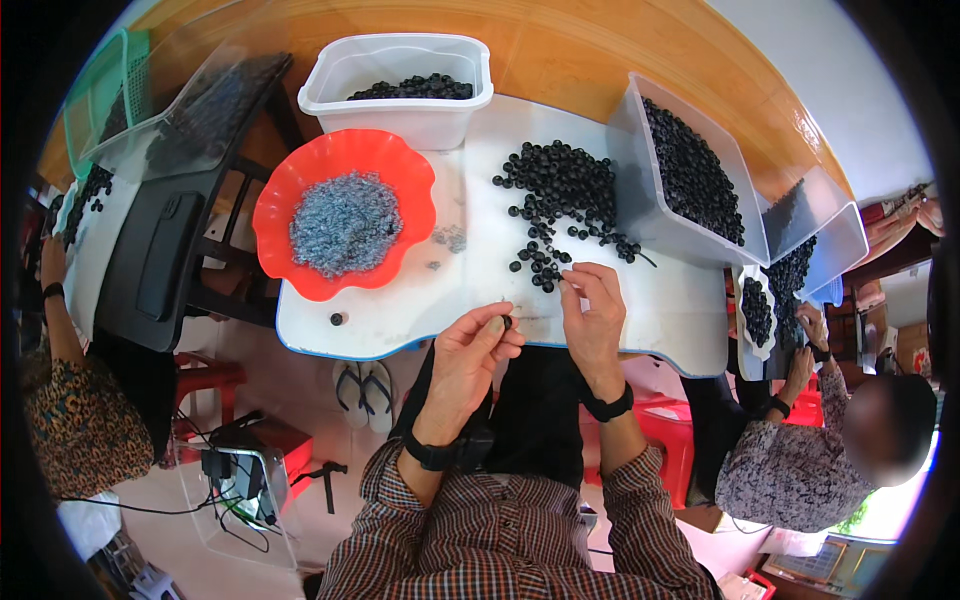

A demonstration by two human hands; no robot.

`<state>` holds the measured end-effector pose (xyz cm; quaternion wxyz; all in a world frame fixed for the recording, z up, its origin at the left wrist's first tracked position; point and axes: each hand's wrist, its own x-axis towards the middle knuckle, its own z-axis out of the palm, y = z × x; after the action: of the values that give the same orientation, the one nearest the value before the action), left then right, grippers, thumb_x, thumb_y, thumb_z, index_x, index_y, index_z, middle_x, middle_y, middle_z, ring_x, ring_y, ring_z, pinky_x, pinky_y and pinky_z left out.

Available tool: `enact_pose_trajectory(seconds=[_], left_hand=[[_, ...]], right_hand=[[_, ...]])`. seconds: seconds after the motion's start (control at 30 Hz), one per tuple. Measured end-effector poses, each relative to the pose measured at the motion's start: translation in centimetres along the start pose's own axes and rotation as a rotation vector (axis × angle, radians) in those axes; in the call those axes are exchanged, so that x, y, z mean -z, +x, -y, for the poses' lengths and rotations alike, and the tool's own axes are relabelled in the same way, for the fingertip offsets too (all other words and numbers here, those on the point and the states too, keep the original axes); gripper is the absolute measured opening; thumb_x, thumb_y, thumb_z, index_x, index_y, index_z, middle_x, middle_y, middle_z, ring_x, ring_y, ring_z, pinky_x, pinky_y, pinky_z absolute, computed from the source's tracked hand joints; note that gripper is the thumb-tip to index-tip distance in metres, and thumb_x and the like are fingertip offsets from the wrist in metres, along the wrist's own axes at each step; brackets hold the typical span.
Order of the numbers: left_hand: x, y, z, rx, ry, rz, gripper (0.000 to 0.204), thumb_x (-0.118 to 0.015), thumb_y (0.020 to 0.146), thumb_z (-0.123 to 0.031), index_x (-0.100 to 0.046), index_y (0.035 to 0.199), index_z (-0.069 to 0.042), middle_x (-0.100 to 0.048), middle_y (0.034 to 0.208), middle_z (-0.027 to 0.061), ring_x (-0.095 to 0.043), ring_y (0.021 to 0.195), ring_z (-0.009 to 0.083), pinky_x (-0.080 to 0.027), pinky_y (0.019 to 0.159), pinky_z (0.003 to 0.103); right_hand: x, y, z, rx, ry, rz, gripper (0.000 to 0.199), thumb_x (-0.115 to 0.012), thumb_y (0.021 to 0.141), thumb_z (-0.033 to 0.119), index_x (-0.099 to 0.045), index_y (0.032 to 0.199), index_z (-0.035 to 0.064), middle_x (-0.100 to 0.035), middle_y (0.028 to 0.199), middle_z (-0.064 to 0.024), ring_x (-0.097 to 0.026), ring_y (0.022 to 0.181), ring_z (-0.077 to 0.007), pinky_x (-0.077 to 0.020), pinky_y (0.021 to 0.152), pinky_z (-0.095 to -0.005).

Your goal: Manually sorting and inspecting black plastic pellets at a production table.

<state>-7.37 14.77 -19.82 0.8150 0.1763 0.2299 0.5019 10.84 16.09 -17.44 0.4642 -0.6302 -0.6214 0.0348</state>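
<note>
At the frame's centre, the left hand pinches a black bead; the right hand is at the loose beads on the counter, whether gripping one I cannot tell. Beads seem handled singly, so the next move calls for a fine pinch.

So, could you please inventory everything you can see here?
scalloped bowl: 1, red, table's left
translucent pieces: many, greyish, bowl, table
tub: 1, white, table's back
bin: 1, translucent, table's right
beadlike pieces: many, black, table, tub, bin
worktable: 1, white, centre
basket: 1, green, upper left
flip-flops: 1 pair, pale, floor
stools: several, red, both sides
coworkers: at least 2, patterned tops, both sides
left hand: 1, black wristband, pinching beadlike piece
right hand: 1, black wristband, by loose pieces
</note>
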Motion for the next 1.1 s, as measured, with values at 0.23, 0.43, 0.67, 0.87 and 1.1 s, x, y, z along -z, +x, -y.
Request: enact_pose_trajectory(seconds=[0.23, 0.43, 0.67, 0.87, 1.1], left_hand=[[0.3, -0.1, -0.1, 0.009, -0.016, 0.013, 0.026, -0.055, 0.097, -0.006, -0.06, 0.121, 0.004, -0.066, 0.103, 0.0124, -0.066, 0.087, 0.0171, -0.055, 0.077, 0.026], [0.1, 0.0, -0.1, 0.015, -0.009, 0.015, 0.025, -0.055, 0.097, -0.006, -0.06, 0.12, 0.004, -0.066, 0.103, 0.0123, -0.066, 0.086, 0.0166, -0.054, 0.075, 0.025], [0.2, -0.1, 0.0, 0.004, -0.008, 0.012, 0.024, -0.056, 0.097, -0.006, -0.06, 0.118, 0.005, -0.065, 0.101, 0.0124, -0.066, 0.085, 0.0181, -0.055, 0.075, 0.026], [0.1, -0.1, 0.0, 0.01, 0.006, 0.019, 0.024, -0.056, 0.097, -0.006, -0.06, 0.118, 0.005, -0.065, 0.101, 0.0123, -0.066, 0.085, 0.0182, -0.055, 0.075, 0.026], [0.5, -0.1, 0.2, 0.035, -0.047, 0.032, 0.025, -0.055, 0.097, -0.006, -0.06, 0.119, 0.005, -0.066, 0.101, 0.0123, -0.066, 0.084, 0.0173, -0.055, 0.073, 0.024]], right_hand=[[-0.1, 2.2, -0.3, -0.079, -0.051, 0.084, 0.012, -0.065, 0.081, -0.004, -0.067, 0.092, 0.001, -0.059, 0.089, -0.0127, -0.06, 0.077, -0.0255, -0.0491, 0.064, -0.0334], [-1.1, 4.1, -0.7, 0.027, -0.184, 0.11, 0.008, -0.066, 0.083, 0.001, -0.069, 0.09, 0.0024, -0.059, 0.084, -0.0116, -0.059, 0.069, -0.0232, -0.0476, 0.061, -0.0321], [-1.3, 4.7, -0.6, -0.006, -0.298, 0.202, 0.006, -0.066, 0.082, 0.006, -0.069, 0.086, 0.0026, -0.059, 0.084, -0.0123, -0.06, 0.076, -0.0294, -0.0479, 0.068, -0.0379], [-1.3, 5.2, -0.2, -0.003, -0.363, 0.254, 0.006, -0.066, 0.081, 0.006, -0.068, 0.085, 0.0017, -0.059, 0.087, -0.0127, -0.06, 0.084, -0.0315, -0.0497, 0.072, -0.0406], [-1.8, 5.7, -0.6, -0.014, -0.432, 0.294, 0.008, -0.067, 0.081, 0.009, -0.067, 0.083, 0.0012, -0.057, 0.087, -0.0138, -0.058, 0.088, -0.0327, -0.0487, 0.076, -0.0421]])
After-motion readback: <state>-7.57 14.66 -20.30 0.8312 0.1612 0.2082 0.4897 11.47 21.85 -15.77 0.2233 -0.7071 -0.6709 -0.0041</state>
